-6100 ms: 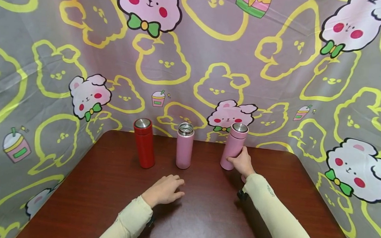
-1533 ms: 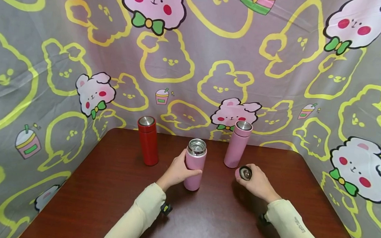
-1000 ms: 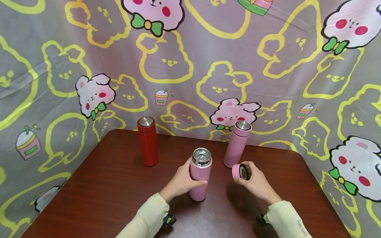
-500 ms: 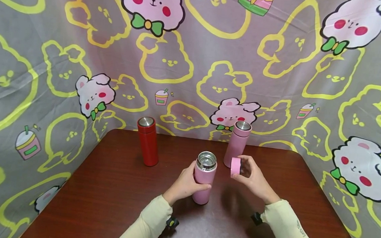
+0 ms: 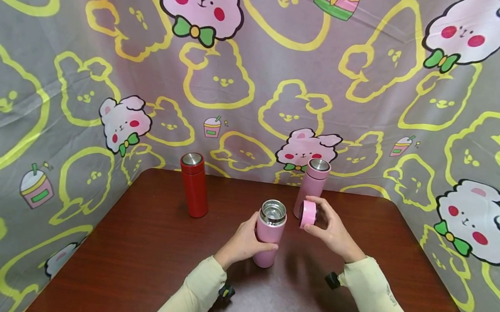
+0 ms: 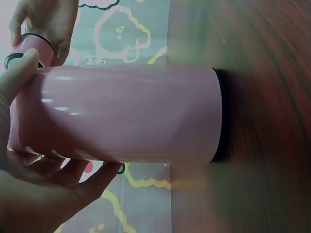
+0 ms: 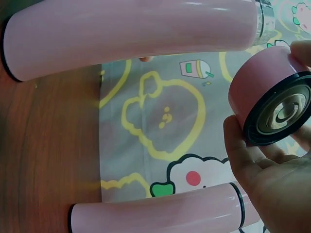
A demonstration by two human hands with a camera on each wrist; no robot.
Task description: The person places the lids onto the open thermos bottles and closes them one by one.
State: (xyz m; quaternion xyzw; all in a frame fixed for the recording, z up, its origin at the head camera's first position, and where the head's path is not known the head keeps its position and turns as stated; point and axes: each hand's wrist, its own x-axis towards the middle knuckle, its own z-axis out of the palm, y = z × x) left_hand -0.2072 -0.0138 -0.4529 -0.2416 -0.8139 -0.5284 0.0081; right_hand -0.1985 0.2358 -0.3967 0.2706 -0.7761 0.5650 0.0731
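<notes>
My left hand (image 5: 243, 240) grips a pink thermos bottle (image 5: 270, 230) with no lid on, its steel mouth facing up. The left wrist view shows the fingers and thumb wrapped round this bottle's upper part (image 6: 131, 114), its base by the tabletop; whether they touch I cannot tell. To its right, my right hand (image 5: 333, 228) pinches a pink lid (image 5: 309, 214) between thumb and fingers, raised off the table. The lid is tipped on its side in the head view, dark-rimmed underside to the left. That underside (image 7: 284, 109) shows a metal centre in the right wrist view.
A second pink thermos (image 5: 312, 187), lid on, stands behind the right hand, partly hidden by it. A red thermos (image 5: 194, 191) with its lid on stands at the back left of the brown table (image 5: 143, 244). Patterned cloth (image 5: 246, 61) hangs round the back and sides.
The right hand let go of the lidded pink thermos and picked up the lid, then turned it on its side. The left hand took hold of the open bottle and brought it nearer and rightward.
</notes>
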